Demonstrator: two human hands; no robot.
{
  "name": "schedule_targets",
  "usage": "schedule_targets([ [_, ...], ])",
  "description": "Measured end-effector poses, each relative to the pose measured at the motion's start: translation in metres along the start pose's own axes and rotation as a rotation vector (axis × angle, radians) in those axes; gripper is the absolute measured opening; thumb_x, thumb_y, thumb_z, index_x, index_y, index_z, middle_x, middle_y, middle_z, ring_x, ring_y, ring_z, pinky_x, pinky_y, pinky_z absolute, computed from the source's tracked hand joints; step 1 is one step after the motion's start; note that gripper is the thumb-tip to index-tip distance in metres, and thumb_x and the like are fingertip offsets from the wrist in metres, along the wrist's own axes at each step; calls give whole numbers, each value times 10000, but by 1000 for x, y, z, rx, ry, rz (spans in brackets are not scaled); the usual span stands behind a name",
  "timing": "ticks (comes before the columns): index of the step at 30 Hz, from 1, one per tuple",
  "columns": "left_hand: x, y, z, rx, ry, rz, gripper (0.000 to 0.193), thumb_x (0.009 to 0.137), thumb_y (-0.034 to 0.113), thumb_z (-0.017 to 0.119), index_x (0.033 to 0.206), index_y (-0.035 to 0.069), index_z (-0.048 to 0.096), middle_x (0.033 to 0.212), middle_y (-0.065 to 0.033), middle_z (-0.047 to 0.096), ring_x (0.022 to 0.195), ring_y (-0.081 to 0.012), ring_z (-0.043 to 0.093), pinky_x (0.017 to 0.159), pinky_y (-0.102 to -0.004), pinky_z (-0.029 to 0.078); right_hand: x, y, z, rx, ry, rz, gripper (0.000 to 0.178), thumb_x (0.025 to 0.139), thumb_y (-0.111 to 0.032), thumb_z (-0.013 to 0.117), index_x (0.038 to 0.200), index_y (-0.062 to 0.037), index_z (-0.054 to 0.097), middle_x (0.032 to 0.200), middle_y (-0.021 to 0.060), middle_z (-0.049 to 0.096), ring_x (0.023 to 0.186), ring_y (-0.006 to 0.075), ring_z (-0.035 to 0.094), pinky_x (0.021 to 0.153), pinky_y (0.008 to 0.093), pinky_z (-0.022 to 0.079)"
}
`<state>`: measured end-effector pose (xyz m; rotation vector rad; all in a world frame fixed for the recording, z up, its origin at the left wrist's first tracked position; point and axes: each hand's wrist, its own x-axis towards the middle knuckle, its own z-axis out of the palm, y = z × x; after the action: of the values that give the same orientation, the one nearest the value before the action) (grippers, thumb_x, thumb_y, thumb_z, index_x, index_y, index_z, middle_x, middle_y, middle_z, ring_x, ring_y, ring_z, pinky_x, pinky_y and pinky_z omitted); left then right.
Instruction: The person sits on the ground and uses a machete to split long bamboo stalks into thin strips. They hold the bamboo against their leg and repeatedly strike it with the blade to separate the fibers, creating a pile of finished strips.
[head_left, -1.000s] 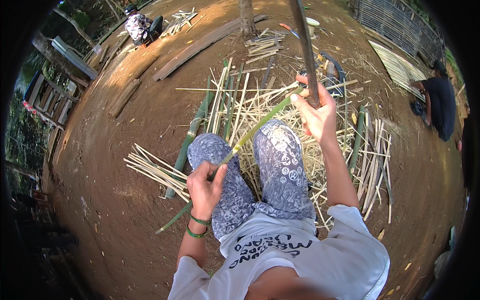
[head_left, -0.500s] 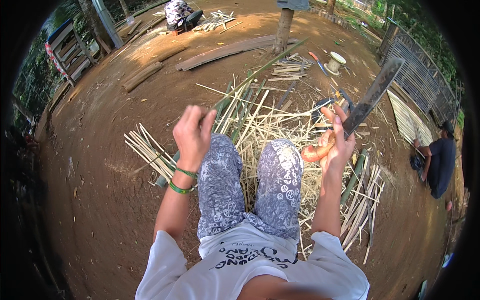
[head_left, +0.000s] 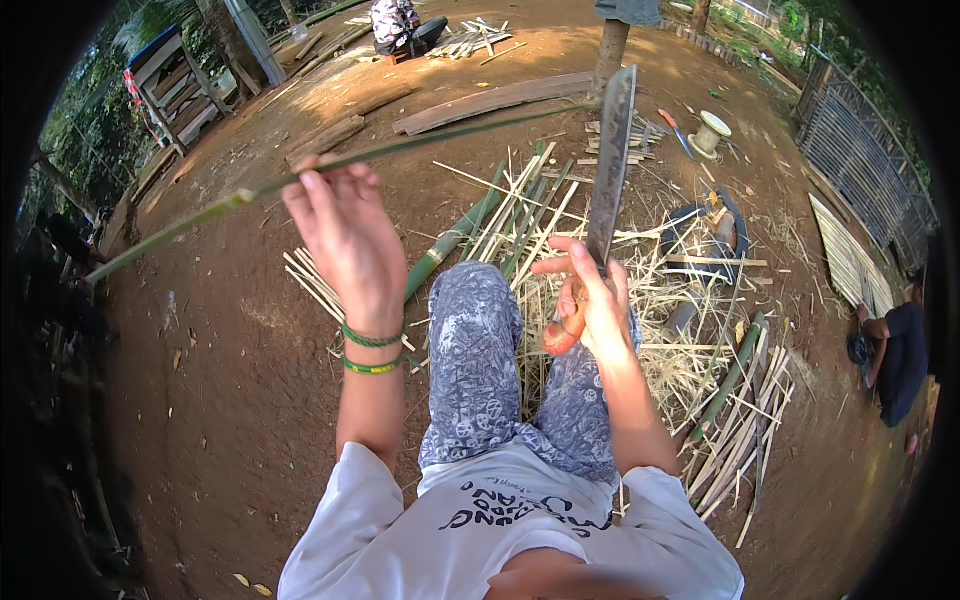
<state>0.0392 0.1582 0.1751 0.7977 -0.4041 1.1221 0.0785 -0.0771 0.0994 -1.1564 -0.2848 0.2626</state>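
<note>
Raised at the left, my left hand pinches a long, thin green bamboo strip in its fingertips. The strip slants from low at the far left up past the hand toward the tree. My right hand grips a machete by its curved orange-brown wooden handle, some of its fingers stretched loosely. The dark machete blade points up and away, apart from my left hand. Below the hands, split bamboo strips and pale shavings lie around my knees. A green bamboo pole rests beyond my left knee.
Bundled strips lie at my right. Further out are a dark ring-shaped object, a pale spool, an orange-handled tool, a long plank and a tree trunk. One person crouches right; another sits far ahead.
The green strip has swung from pointing forward to lying crosswise out to the left, and my left hand has lifted and turned. My right hand moved left, bringing the machete blade more upright.
</note>
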Motion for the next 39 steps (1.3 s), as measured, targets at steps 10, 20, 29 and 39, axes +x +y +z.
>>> schedule_targets([
  [10,-130,-24,-53,-53,-501,-570,238,1014,173,566,1239,93,564,1255,-126,524,1157,-308,601,1039,-471,483,46,14,-14,278,253,-39,281,870,-151,718,1071,10,607,883,124,665,490,102,494,443,270,426],
  [20,-135,16,-39,-52,-441,-1586,553,1050,162,443,1545,13,247,1021,-156,610,716,-177,697,532,-223,575,56,-9,-75,64,332,-237,165,898,-78,675,1005,40,633,840,144,705,472,92,501,433,248,428],
  [29,-174,-38,-19,-428,-174,-1805,463,1095,204,357,1555,185,302,724,15,384,477,-43,307,401,-171,286,-32,6,-127,-864,246,-153,469,1007,-426,562,1268,-49,663,569,-22,528,461,88,425,454,289,326],
  [39,-218,-82,-15,-581,-67,-1874,683,1024,650,200,1484,204,433,673,37,355,447,-56,282,394,-185,261,-87,38,-116,-1404,-4,8,809,906,-641,571,1486,-96,427,548,198,585,541,410,636,515,520,487],
])
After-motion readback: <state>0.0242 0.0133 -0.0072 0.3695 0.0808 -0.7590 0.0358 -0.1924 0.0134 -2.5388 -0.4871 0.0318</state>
